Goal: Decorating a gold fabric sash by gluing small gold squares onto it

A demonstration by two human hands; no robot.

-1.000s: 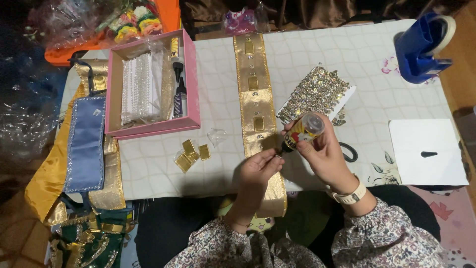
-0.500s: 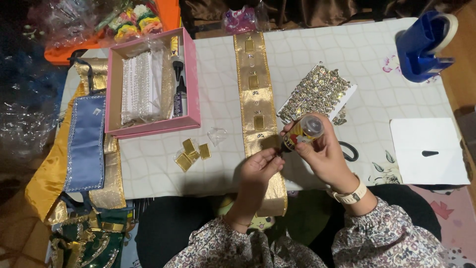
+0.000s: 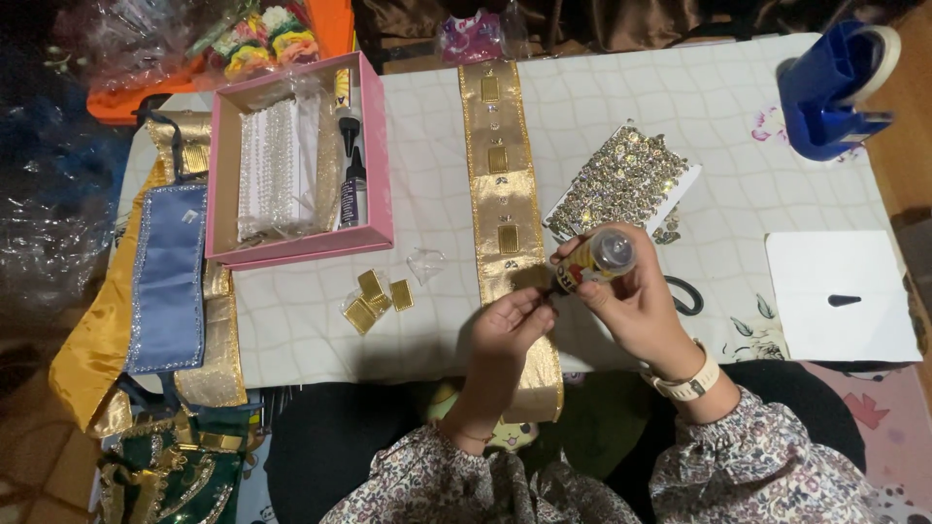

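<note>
Hands meet at the near tabletop (image 3: 680, 116) edge, over the gold band (image 3: 505, 209). The left hand (image 3: 505, 325) pinches its fingers shut on something too small to tell, just left of the glue tube (image 3: 592, 260) tip. The right hand (image 3: 636, 301) grips that tube; its long axis runs left-right, nozzle pointing left and slightly near, toward the left fingers. The band's long axis runs near to far. Farther left lie gold pieces (image 3: 374, 299), then a pink box (image 3: 306, 165).

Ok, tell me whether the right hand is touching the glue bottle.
Touching. The head view shows the right hand wrapped around the small glue bottle, fingers pressed against its side, holding it tilted above the gold ribbon with no gap visible.
</note>
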